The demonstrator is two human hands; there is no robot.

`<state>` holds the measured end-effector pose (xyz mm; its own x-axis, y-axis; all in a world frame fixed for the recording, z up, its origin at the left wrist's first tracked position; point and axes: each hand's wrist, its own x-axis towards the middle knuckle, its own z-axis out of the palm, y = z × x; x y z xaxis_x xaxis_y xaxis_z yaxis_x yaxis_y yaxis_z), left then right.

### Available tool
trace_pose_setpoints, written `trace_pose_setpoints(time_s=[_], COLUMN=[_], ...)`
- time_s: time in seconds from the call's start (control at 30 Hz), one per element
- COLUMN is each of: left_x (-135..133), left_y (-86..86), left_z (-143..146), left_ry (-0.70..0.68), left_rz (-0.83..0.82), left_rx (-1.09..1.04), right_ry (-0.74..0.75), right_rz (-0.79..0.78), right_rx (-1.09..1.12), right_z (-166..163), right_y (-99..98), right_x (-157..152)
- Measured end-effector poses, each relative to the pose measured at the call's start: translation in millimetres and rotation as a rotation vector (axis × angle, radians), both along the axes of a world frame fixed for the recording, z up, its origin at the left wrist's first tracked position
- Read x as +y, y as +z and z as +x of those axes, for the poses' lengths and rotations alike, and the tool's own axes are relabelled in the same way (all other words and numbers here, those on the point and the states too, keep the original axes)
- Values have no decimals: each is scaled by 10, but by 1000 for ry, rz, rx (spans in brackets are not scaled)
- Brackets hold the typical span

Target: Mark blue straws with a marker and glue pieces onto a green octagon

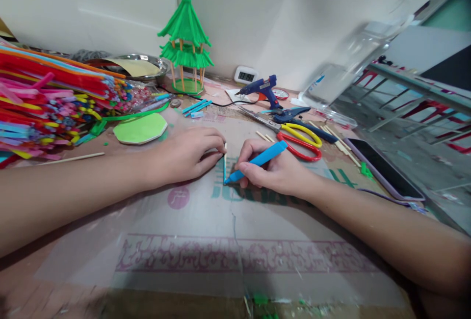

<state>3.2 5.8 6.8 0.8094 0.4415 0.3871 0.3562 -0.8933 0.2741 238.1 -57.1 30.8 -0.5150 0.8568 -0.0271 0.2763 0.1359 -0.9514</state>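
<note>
My right hand (270, 167) is closed around a blue marker (263, 157), its tip touching the near end of a thin wooden stick (225, 162). Blue colour covers part of that stick; its far end is pale wood. The fingers of my left hand (193, 154) pinch the stick near its far end and keep it on the plastic-covered table (198, 221). Several blue sticks (196, 107) lie beyond my left hand. Left of them rests a light green octagonal piece (140, 128). A green-roofed pavilion model (186, 46) stands farther back on stick pillars.
Colourful pipe cleaners (47, 108) are heaped at the left, near a metal bowl (147, 66). Behind my right hand lie scissors (294, 135), a blue glue gun (263, 88) and a small digital clock (246, 74). A phone (382, 168) and a clear plastic container (331, 83) are at the right.
</note>
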Motion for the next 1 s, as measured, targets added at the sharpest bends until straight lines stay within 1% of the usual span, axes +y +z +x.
trace_pose_setpoints(time_s=[0.17, 0.47, 0.7, 1.0], left_x=[-4, -5, -12, -13], left_y=[-5, 11, 17, 11], left_z=[5, 1, 6, 7], left_ry=[5, 1, 0, 6], left_rz=[7, 7, 26, 38], left_rx=[0, 20, 32, 33], right_ry=[7, 0, 25, 20], right_rz=[66, 65, 87, 68], right_rx=[-13, -39, -11, 1], right_z=[11, 9, 14, 27], right_y=[-5, 2, 2, 9], right_x=[13, 11, 24, 33])
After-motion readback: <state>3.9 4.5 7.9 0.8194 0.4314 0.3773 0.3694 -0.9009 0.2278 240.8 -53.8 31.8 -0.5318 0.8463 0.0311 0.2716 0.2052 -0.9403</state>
